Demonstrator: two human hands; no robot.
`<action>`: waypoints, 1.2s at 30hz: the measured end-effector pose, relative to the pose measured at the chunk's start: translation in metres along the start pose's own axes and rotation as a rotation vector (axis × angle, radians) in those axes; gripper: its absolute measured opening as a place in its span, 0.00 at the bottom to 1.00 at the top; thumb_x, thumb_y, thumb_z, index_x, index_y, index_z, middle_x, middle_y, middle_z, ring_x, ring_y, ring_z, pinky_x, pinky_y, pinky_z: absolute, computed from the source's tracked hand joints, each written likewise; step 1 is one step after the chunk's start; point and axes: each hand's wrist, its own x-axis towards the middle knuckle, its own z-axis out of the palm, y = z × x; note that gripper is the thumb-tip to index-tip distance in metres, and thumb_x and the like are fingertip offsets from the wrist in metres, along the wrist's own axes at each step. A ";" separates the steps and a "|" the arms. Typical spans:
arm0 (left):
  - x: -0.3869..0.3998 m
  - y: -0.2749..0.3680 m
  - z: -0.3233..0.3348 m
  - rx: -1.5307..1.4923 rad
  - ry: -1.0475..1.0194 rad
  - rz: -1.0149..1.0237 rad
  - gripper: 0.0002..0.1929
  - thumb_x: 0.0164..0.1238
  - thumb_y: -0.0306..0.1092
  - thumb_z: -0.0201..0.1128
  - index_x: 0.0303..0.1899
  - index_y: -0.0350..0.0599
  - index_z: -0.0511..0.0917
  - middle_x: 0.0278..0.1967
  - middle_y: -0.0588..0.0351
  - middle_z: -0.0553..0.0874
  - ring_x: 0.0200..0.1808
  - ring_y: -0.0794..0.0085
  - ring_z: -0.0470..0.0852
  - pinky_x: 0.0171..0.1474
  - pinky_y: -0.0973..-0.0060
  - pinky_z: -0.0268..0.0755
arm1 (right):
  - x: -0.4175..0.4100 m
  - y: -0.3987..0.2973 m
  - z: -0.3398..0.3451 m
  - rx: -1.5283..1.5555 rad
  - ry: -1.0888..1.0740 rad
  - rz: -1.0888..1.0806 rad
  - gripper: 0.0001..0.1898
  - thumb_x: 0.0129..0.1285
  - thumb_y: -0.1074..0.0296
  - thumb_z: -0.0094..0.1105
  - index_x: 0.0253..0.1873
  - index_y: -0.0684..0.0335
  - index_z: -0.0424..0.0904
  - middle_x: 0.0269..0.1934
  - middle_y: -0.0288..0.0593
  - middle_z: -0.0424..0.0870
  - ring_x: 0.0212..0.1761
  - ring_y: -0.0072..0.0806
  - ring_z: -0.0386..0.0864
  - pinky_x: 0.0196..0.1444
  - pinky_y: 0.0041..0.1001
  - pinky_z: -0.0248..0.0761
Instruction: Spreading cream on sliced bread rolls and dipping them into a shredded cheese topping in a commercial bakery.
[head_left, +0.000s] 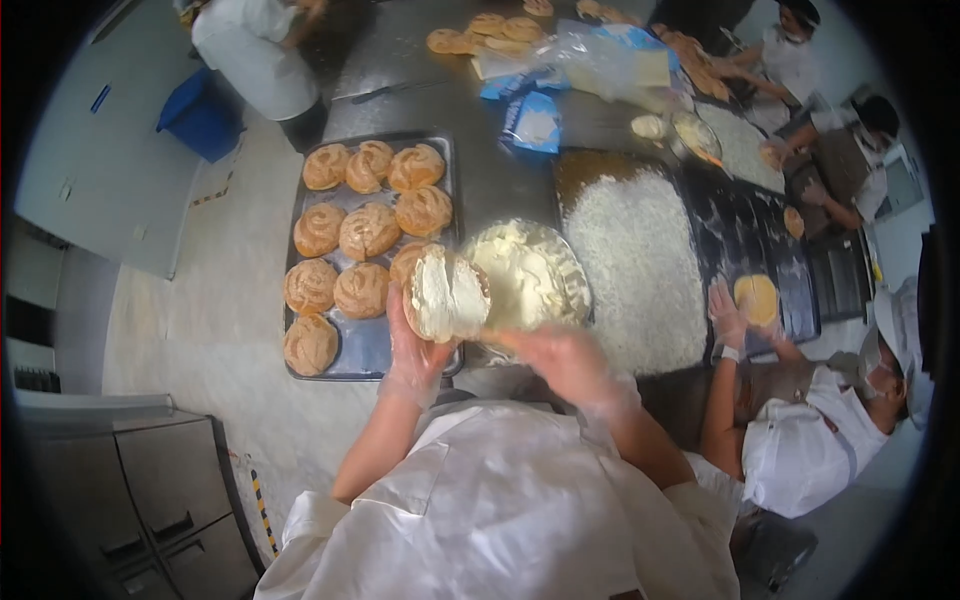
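My left hand (420, 352), in a clear plastic glove, holds up a split bun (415, 311). White cream (448, 294) covers its two cut faces, with a crease down the middle. My right hand (566, 365), also gloved and blurred, grips a light-brown handle (501, 337) that points at the bun's lower edge; the tool's far end cannot be made out. Just beyond my hands, a metal bowl (586, 289) is heaped with pale yellow cream (517, 262). Under and left of the held bun lies a dark baking tray (367, 349) with several swirl-topped buns (370, 231).
Right of the bowl, a tray (592, 166) carries white flakes or powder (630, 262). A co-worker's hands (726, 315) touch a yellow bread round (756, 298) on a dark tray (795, 259). Blue-and-white packets (534, 120) and a knife (375, 94) lie farther back. Other people work around the table.
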 end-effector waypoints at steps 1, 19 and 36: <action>0.002 -0.006 0.005 0.078 0.002 -0.018 0.30 0.70 0.61 0.46 0.63 0.49 0.68 0.59 0.52 0.77 0.59 0.58 0.76 0.63 0.56 0.68 | 0.003 0.002 -0.006 0.025 0.050 0.114 0.21 0.63 0.69 0.54 0.60 0.39 0.75 0.29 0.41 0.78 0.29 0.36 0.79 0.31 0.36 0.73; 0.150 -0.172 0.027 1.551 -0.308 0.340 0.31 0.59 0.42 0.69 0.63 0.47 0.68 0.60 0.47 0.72 0.63 0.63 0.69 0.64 0.68 0.63 | -0.157 0.058 -0.041 0.817 0.863 0.899 0.15 0.65 0.68 0.53 0.53 0.68 0.79 0.24 0.30 0.73 0.21 0.09 0.64 0.22 0.11 0.57; 0.117 0.169 -0.079 2.580 0.301 -0.011 0.29 0.71 0.58 0.39 0.57 0.45 0.74 0.53 0.44 0.80 0.58 0.54 0.75 0.62 0.63 0.63 | 0.129 -0.001 0.228 0.824 0.015 0.760 0.19 0.69 0.48 0.50 0.47 0.59 0.78 0.44 0.43 0.78 0.51 0.33 0.72 0.54 0.32 0.64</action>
